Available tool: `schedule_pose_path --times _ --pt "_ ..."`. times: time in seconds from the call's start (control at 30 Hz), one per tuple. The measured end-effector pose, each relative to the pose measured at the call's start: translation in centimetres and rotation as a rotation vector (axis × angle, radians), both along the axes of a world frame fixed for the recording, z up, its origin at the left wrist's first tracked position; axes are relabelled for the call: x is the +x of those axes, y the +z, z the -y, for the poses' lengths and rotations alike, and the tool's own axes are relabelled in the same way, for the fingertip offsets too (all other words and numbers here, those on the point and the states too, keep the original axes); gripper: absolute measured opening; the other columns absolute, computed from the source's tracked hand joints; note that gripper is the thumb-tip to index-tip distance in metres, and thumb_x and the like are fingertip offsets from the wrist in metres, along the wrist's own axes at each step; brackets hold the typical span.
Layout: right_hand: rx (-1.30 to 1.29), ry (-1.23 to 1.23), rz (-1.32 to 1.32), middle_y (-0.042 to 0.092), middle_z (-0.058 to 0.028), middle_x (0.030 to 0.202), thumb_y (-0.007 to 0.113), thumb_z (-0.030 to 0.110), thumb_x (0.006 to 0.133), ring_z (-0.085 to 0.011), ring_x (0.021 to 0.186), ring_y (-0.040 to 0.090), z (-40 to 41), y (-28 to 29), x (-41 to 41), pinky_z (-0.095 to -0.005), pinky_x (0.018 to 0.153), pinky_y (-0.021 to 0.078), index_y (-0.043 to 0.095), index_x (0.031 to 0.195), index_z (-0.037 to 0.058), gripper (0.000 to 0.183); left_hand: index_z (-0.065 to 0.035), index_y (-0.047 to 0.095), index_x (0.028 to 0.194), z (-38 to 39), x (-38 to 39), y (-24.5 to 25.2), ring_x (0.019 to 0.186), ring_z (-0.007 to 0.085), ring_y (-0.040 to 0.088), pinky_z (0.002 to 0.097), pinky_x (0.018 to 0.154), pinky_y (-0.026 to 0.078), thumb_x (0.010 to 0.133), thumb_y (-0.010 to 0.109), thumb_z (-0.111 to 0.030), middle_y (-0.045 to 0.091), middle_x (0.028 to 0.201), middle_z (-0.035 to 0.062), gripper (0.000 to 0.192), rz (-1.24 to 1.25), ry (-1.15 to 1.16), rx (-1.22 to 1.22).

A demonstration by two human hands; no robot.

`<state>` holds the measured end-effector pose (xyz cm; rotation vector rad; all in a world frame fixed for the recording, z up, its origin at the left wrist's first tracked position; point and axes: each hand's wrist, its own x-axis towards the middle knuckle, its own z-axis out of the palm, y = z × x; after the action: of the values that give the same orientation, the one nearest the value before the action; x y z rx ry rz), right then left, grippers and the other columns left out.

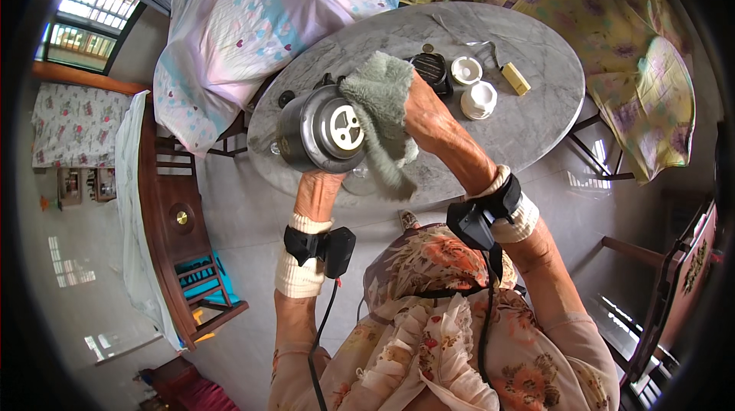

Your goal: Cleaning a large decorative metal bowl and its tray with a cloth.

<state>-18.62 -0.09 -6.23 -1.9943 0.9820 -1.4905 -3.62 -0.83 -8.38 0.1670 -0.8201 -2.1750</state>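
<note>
A dark metallic jug or pot (304, 132), its round light-coloured end with holes facing me, is held up above the marble table. My left hand (322, 177) supports it from the near side; the fingers are hidden behind it. A grey-green fluffy cloth (379, 86) hangs from my right hand (418, 102) and touches the pot's upper right side, with its lower end hanging down beside the pot. The cloth covers most of the right hand's fingers.
The oval marble table (517, 135) bears a black round-topped box (430, 69), a white ashtray (466, 70), a white lidded jar (478, 100) and a yellow box (515, 78). Small glasses stand near the pot. Cloth-covered furniture (241, 26) borders the far side; a wooden bench (178, 198) stands left.
</note>
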Motion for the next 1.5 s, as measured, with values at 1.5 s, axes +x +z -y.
schedule_pose_path --times 1.5 --pt "0.441 -0.170 -0.433 0.064 -0.0176 0.090 0.052 0.008 0.074 -0.0334 0.083 0.062 -4.1 -14.1 -10.9 -0.0388 0.073 0.0491 0.061 0.092 -0.0019 0.022 -0.0034 0.055 0.111 1.2 3.4 -12.9 0.091 0.0178 0.060 0.0302 0.080 0.050 0.089 0.051 -0.013 0.060 0.105 0.0050 0.024 0.442 0.720 0.315"
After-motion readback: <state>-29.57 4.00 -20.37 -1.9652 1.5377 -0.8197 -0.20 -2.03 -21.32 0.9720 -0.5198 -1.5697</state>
